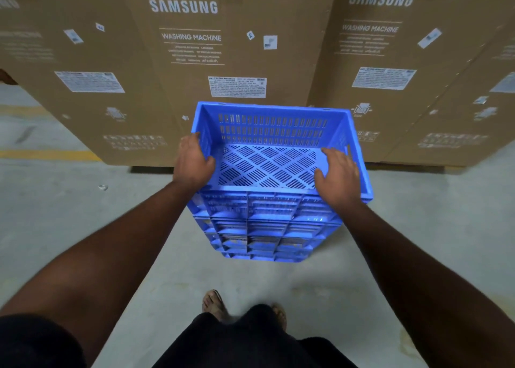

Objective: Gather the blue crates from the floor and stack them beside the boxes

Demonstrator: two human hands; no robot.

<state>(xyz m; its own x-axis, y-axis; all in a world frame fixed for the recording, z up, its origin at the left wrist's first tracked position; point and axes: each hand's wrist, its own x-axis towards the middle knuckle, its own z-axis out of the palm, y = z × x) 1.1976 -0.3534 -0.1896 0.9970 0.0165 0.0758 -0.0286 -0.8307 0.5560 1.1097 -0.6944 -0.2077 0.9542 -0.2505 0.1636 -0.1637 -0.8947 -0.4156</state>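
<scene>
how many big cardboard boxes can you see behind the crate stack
3 clearly: one left, one in the middle directly behind the blue crate stack, one right. Cardboard at the far right edge may be a fourth; others could be hidden.

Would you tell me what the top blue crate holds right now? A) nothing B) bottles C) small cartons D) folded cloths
A: the top crate shows only its bare slotted floor, with the left hand and right hand at its side rims.

Both arms outstretched, left hand point(193, 160) with fingers curled, right hand point(338, 172) flat, fingers relaxed.
</scene>
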